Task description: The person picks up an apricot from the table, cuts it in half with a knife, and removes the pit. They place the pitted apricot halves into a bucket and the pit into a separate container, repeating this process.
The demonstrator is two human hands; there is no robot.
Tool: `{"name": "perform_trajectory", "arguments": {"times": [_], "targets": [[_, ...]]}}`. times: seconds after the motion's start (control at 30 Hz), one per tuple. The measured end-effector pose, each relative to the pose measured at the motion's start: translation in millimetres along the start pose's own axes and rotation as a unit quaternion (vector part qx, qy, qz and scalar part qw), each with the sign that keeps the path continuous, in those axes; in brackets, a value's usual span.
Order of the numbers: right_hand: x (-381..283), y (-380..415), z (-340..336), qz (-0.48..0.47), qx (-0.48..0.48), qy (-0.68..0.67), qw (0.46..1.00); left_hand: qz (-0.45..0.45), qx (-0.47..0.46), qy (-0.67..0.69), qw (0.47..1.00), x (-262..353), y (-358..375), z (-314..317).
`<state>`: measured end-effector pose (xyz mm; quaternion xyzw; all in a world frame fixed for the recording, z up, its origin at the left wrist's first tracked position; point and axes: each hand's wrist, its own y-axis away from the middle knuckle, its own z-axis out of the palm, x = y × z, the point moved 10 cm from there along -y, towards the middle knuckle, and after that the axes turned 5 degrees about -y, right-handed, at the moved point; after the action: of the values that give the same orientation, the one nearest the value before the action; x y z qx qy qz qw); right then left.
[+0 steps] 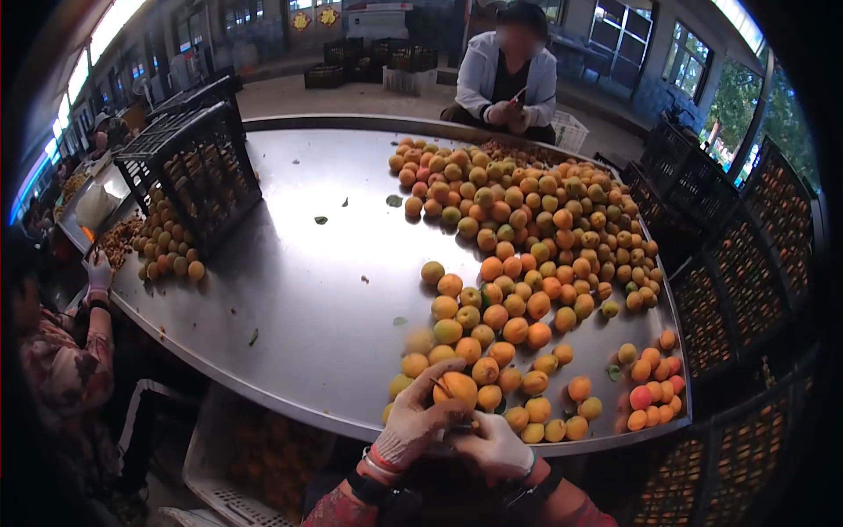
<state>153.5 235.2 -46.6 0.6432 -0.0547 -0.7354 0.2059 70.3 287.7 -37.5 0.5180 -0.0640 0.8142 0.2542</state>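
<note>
My left hand (pixel 414 423), in a pale glove that leaves the fingers bare, is closed around an orange apricot (pixel 458 389) above the table's near edge. A thin dark line crosses the fruit close to my fingertips. Just below and right of it, my right hand (pixel 497 446), also gloved, has its fingers closed together near the apricot. A small dark object shows between the two hands, too little of it to name. Loose apricots (pixel 515 330) lie right behind my hands on the steel table (pixel 299 351).
A black crate (pixel 186 171) lies tipped at the left with apricots spilling out. A person (pixel 507 79) works across the table; another person's gloved hand (pixel 98 272) is at left. A white crate (pixel 230 505) stands below the near edge, and stacked crates (pixel 738 272) line the right.
</note>
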Motion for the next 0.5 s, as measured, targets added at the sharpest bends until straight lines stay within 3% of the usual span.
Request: {"name": "perform_trajectory", "arguments": {"times": [0.03, 0.1, 0.23, 0.27, 0.3, 0.37, 0.4, 0.5], "targets": [[3.7, 1.2, 0.4, 0.032, -0.014, -0.005, 0.999, 0.027, 0.005, -0.026, 0.999, 0.3, -3.0, -3.3], [4.6, -6.2, -3.7, -0.071, -0.011, 0.011, 0.997, 0.01, -0.015, -0.001, 1.0, -8.9, -4.6, -5.2], [-18.4, -1.5, -12.8, -0.098, 0.033, 0.217, 0.971, 0.096, 0.038, -0.043, 0.994, -0.2, -6.4, -13.3], [-28.8, -0.6, -10.5, -0.161, 0.032, 0.226, 0.96, 0.054, 0.028, -0.047, 0.997, -2.2, -6.3, -12.4], [-33.6, 0.3, -12.4, -0.159, 0.032, 0.225, 0.961, 0.051, 0.029, -0.046, 0.997, -4.5, -5.9, -12.8], [-10.6, -0.8, -13.5, 0.03, -0.022, 0.079, 0.996, 0.08, 0.02, -0.06, 0.995, -1.3, -8.3, -10.9], [-5.5, -0.2, -12.7, 0.057, -0.038, 0.062, 0.996, 0.08, 0.018, -0.06, 0.995, -1.1, -9.2, -10.8], [-7.8, -6.7, -9.7, 0.026, -0.01, 0.066, 0.997, 0.085, 0.035, -0.063, 0.994, 3.7, -10.5, -14.1]]}}
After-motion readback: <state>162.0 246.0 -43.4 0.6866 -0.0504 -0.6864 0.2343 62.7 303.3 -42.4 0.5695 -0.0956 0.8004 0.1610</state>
